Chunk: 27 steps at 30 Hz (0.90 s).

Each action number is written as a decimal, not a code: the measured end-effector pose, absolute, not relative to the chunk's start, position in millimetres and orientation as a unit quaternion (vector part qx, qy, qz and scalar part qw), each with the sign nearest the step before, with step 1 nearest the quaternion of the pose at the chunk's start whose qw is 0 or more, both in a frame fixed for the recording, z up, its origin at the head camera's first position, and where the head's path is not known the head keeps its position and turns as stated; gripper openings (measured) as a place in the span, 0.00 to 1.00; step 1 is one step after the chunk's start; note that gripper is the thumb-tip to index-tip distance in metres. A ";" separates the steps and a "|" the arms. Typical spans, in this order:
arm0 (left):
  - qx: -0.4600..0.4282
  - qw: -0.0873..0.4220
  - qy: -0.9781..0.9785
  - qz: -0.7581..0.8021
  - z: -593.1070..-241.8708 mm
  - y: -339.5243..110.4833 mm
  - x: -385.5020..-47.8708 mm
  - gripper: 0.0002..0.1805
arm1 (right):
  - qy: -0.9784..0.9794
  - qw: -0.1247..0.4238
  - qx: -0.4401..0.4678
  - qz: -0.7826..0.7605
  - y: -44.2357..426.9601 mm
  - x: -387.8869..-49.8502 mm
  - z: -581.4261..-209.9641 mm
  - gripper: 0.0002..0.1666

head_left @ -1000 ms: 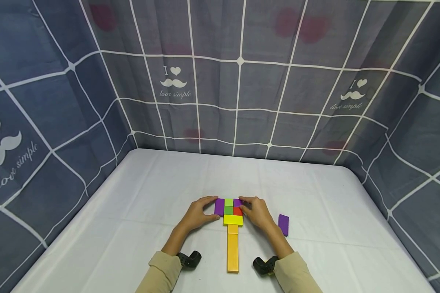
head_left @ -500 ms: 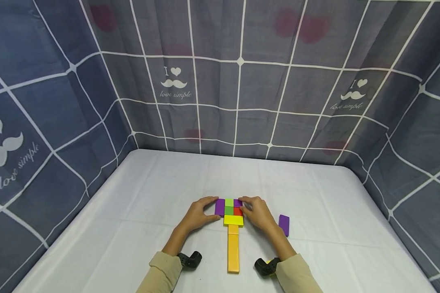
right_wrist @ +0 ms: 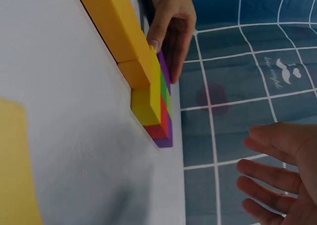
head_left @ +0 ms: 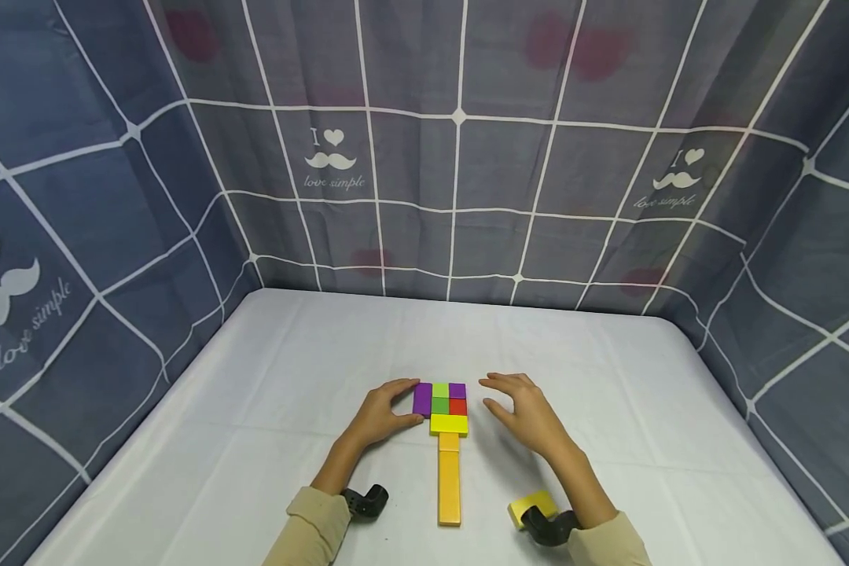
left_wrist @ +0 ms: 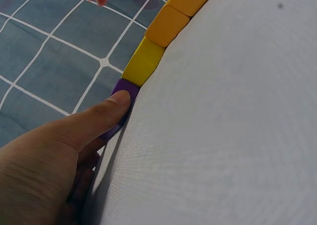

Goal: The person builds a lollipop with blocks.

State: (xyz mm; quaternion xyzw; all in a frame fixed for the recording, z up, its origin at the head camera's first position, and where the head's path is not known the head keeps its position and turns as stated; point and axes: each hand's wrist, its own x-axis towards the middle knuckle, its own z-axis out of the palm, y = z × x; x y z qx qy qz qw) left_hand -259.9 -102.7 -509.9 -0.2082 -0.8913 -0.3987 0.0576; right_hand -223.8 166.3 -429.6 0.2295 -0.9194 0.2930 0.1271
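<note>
My left hand pinches the long purple block endwise, thumb at its near end and fingers at the far one. Beside that block, a light green block, a green one, a small purple one and a red one form a tight group on the table. A yellow block lies across their near side. From it a short orange block and a long orange block run toward me. My right hand hovers right of the group, fingers loosely bent, touching nothing.
Under my right wrist, partly hidden by a black wrist camera, lies another yellow block. A white cloth covers the table. A dark checked curtain encloses its back and sides.
My right hand has let go of the small purple and red blocks and moved right. Its arm now covers the loose purple block and reveals more of the near yellow one. My left hand stays put.
</note>
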 end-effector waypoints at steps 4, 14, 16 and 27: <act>-0.211 0.057 -0.890 -0.401 -509.9 -104.6 -260.4 0.36 | -0.918 0.138 0.234 0.289 176.3 -212.7 -425.6 0.19; -0.204 0.055 -0.893 -0.398 -509.7 -103.8 -261.7 0.36 | -0.915 0.144 0.235 0.295 199.4 -188.5 -427.8 0.22; -0.202 0.056 -0.893 -0.398 -509.6 -103.7 -261.5 0.36 | -0.914 0.139 0.232 0.303 203.8 -183.5 -430.8 0.23; -0.206 0.051 -0.891 -0.401 -509.7 -103.9 -260.4 0.37 | -0.895 0.112 0.266 0.339 232.4 -152.8 -463.7 0.27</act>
